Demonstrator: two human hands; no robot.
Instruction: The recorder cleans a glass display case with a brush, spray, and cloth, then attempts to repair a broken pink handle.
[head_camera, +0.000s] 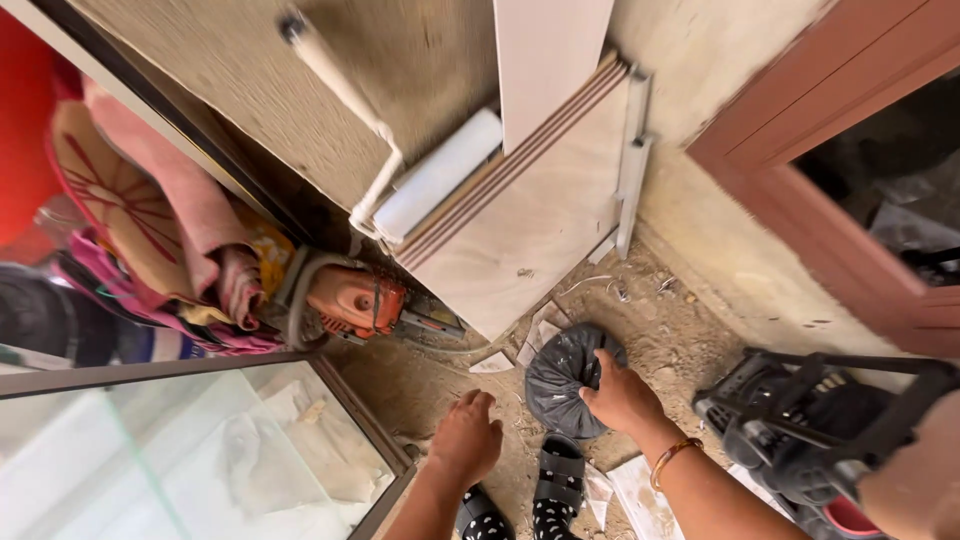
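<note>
Black tied bag (565, 385), contents hidden, under right hand (620, 395); left hand (467, 437) beside.

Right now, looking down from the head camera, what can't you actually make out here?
- Contents of the dark tied bag: its plastic is opaque, and the right hand covers one side.
- Left hand: only its back shows, so its fingertips and what they touch are hidden.
- Orange power tool: partly buried under a heap of cloths.
- Black machine: cut off by the frame's bottom edge.
</note>
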